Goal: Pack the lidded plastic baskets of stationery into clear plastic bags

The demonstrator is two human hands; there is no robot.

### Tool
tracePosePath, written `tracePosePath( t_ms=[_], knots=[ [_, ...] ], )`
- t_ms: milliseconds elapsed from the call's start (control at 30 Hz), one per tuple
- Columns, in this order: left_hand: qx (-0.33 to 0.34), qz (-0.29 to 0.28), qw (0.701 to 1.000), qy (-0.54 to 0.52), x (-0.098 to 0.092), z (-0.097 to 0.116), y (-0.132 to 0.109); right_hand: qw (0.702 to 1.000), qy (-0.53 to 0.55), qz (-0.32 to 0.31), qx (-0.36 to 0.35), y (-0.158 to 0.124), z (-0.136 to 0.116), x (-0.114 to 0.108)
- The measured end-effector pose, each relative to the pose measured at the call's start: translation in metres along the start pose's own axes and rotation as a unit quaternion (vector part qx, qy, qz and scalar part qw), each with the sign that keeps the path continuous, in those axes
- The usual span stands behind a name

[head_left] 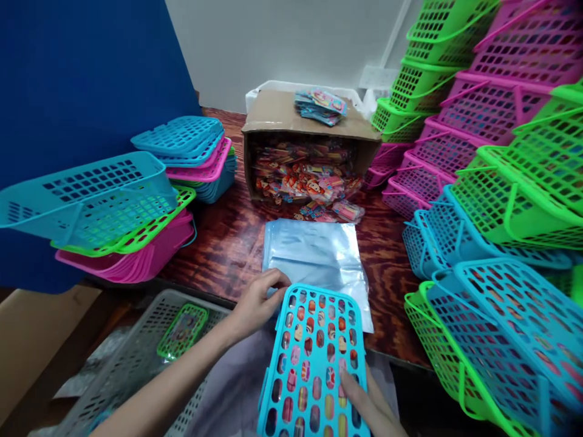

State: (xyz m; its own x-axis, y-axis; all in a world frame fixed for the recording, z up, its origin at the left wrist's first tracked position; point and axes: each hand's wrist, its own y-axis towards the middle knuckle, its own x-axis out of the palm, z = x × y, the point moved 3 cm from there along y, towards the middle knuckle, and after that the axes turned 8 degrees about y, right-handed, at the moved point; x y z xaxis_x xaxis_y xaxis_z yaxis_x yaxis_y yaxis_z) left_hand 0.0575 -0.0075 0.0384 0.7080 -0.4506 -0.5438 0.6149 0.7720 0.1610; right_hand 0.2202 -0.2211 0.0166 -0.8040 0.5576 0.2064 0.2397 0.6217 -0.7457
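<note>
While fingers (273, 281) flank it, basket (314, 358) overlaps bags (314, 252).

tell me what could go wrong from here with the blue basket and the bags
1. The blue basket, with packets showing through its holes, juts past the table edge, and the right hand only lies flat on it. It may slip and spill.
2. The left hand curls at the slick clear bags; several might slide off together.
3. The basket stacks on the right lean inward and could topple.

both hands (314, 352) on a lidded blue basket (314, 358), clear bags (314, 255) beneath, sticker box (310, 155) behind
</note>
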Motion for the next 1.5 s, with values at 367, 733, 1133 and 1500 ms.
tracePosePath(
  t_ms=[367,733,1133,1500],
  knots=[
    [-0.002,0.029,1.000,0.007,0.000,0.006,0.007,0.798,-0.398,0.112,-0.439,0.016,-0.132,0.009],
    [0.011,0.050,0.999,0.014,-0.007,0.014,0.021,0.615,-0.673,-0.014,-0.411,0.073,-0.163,0.102],
    [0.029,0.085,0.996,0.030,-0.010,0.016,0.030,0.673,-0.579,-0.073,-0.454,0.055,-0.155,0.116],
    [0.093,0.075,0.977,0.177,-0.015,0.014,0.014,0.545,-0.696,0.135,-0.447,0.069,-0.160,0.062]
  ],
)
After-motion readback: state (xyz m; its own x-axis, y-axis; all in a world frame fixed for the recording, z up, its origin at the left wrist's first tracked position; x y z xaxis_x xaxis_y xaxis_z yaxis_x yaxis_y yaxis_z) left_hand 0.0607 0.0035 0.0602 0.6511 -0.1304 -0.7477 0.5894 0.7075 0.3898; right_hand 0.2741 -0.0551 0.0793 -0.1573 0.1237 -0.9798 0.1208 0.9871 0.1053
